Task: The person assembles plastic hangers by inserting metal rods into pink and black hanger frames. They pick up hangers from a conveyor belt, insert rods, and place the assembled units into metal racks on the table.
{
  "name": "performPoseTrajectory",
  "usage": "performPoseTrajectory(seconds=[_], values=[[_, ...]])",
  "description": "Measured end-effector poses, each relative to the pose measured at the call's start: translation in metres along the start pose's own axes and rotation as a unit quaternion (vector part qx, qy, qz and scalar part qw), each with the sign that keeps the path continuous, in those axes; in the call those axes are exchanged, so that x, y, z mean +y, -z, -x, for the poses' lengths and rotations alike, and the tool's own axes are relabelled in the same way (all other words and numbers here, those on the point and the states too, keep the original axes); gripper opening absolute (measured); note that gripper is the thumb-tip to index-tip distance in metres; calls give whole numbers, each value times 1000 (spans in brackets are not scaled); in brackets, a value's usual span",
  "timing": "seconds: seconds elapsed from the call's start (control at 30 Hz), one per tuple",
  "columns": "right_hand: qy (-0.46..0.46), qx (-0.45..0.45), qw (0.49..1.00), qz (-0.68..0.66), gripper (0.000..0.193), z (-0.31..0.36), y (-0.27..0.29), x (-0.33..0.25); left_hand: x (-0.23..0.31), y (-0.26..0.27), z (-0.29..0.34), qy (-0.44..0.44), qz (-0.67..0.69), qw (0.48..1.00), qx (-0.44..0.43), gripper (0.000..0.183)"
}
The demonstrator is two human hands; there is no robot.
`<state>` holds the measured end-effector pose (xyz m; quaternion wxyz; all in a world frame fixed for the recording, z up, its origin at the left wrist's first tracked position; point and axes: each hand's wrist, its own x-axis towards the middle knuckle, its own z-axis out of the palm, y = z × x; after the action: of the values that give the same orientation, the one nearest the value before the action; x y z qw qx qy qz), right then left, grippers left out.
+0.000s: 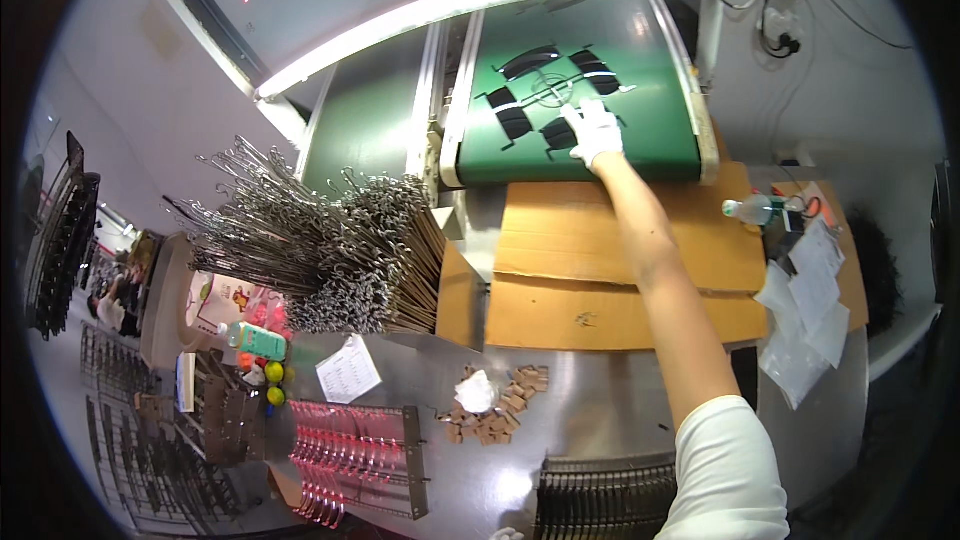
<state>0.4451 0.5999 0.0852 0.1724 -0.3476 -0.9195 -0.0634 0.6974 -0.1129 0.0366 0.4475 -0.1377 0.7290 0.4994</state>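
My right hand (597,132), in a white glove, reaches over the near end of a green conveyor belt (660,145). Its fingers look stretched and somewhat apart, above a wire rack (550,90) that carries several curved black pieces (512,122). They overlap the rack's near right side, and whether they touch it I cannot tell. At the bottom edge only a scrap of white glove shows, seemingly my left hand (507,534); its fingers are hidden.
Flattened cardboard (570,240) covers the table before the belt. A box bristles with metal hooks (350,250) on the left. Nearer lie small brown blocks (485,427) and a red-lit hook rack (355,455). Plastic bags (800,340) and a bottle (752,209) sit right; a lamp tube (480,5) spans above.
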Motion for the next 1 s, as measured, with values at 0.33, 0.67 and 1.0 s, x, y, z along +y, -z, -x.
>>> performPoseTrajectory(seconds=[0.33,0.67,1.0], values=[[178,-126,976,-7,60,11,45,9,36,-7,0,-90,-76,992,43,32],[188,286,937,-72,46,265,228,-32,99,-6,-3,-272,37,961,-19,25],[239,222,937,-127,31,452,433,-116,234,-52,55,-494,24,811,-313,36]])
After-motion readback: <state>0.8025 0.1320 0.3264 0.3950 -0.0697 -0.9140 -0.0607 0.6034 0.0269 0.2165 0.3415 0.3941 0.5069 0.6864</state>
